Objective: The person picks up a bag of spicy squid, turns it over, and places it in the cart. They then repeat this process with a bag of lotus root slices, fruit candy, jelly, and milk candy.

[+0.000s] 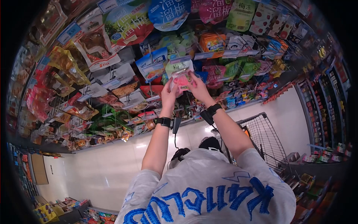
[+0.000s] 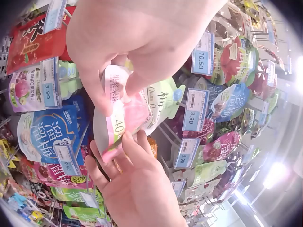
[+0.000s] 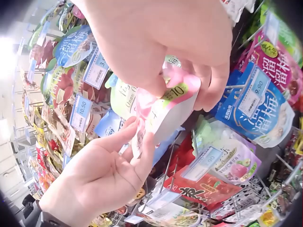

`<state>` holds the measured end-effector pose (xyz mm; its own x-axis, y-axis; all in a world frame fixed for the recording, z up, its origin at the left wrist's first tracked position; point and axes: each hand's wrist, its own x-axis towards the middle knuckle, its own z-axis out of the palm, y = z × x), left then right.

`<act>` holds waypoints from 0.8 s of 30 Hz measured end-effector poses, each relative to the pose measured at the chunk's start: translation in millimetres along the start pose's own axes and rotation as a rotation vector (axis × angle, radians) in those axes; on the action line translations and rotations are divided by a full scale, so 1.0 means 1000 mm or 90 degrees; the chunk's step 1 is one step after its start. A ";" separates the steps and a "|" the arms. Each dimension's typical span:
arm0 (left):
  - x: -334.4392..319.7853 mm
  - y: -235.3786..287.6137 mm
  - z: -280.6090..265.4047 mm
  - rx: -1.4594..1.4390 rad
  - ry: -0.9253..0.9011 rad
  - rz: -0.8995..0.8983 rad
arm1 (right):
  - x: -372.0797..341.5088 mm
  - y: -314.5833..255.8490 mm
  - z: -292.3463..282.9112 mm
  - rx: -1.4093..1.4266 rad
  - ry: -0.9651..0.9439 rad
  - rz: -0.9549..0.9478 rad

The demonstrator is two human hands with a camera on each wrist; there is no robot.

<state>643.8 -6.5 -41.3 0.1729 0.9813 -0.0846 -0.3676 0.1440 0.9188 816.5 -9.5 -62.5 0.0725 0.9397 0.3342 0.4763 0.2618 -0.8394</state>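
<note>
A green, white and pink plum jelly pouch [image 1: 181, 79] is held upright in front of the snack rack, its printed face toward me. My left hand [image 1: 169, 96] pinches its lower left side, thumb on the front. On the opposite side, my right hand [image 1: 199, 90] grips the edge with the thumb over the front and fingers behind. In the left wrist view the pink lower part of the pouch [image 2: 124, 116] shows between both hands. The right wrist view shows the pouch's pale bottom fold [image 3: 173, 111], with the left fingertips at its other end.
Hanging snack bags crowd the rack, among them a blue plum bag [image 1: 168, 14] and a brown-and-white bag [image 1: 97, 46]. Price tags [image 2: 194, 109] stick out on hooks. A wire shopping cart [image 1: 263, 136] stands to my right on the pale floor [image 1: 97, 175].
</note>
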 end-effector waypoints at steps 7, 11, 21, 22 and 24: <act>-0.001 -0.013 0.002 0.041 -0.015 0.076 | -0.017 -0.004 -0.006 0.068 0.023 0.038; -0.005 -0.036 -0.006 0.299 0.092 0.101 | -0.056 0.019 -0.007 0.241 0.014 0.149; -0.060 -0.136 0.068 0.281 -0.195 -0.192 | -0.213 0.052 -0.122 0.215 0.025 0.483; -0.066 -0.144 0.083 0.277 -0.220 -0.219 | -0.233 0.068 -0.134 0.246 0.044 0.534; -0.075 -0.161 0.112 0.285 -0.283 -0.263 | -0.279 0.092 -0.161 0.278 0.094 0.600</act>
<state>792.2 -117.6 -139.9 0.6039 0.7004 -0.3805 0.1982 0.3304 0.9228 981.0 -282.5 -163.9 0.3697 0.7763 -0.5105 -0.1832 -0.4778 -0.8592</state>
